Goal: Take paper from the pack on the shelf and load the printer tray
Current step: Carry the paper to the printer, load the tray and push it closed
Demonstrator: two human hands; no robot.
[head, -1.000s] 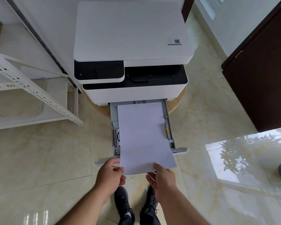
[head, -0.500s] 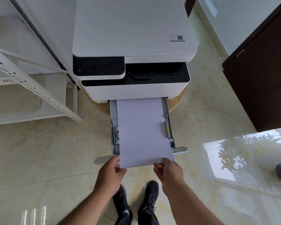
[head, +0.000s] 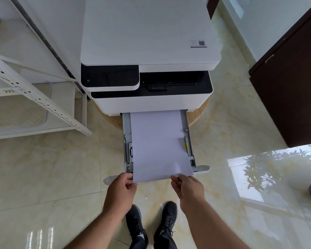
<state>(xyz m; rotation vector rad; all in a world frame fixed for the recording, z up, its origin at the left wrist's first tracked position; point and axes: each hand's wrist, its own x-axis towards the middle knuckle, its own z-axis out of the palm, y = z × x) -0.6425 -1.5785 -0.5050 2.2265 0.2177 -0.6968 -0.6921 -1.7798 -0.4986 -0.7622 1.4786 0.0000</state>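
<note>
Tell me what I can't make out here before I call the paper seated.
Head view only:
- Far edge of the paper: hidden under the printer.
- Tray floor and stack depth: covered by the paper.
- Fingertips of left hand and right hand: under the sheet.
- Paper pack: out of frame.

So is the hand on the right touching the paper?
Touching. The head view shows the right hand pinching the near edge of the paper, with its fingertips on the sheet.

Matt white paper [head: 158, 144] in a grey plastic tray [head: 126, 126] — glossy marble-look floor tiles [head: 43, 168].
</note>
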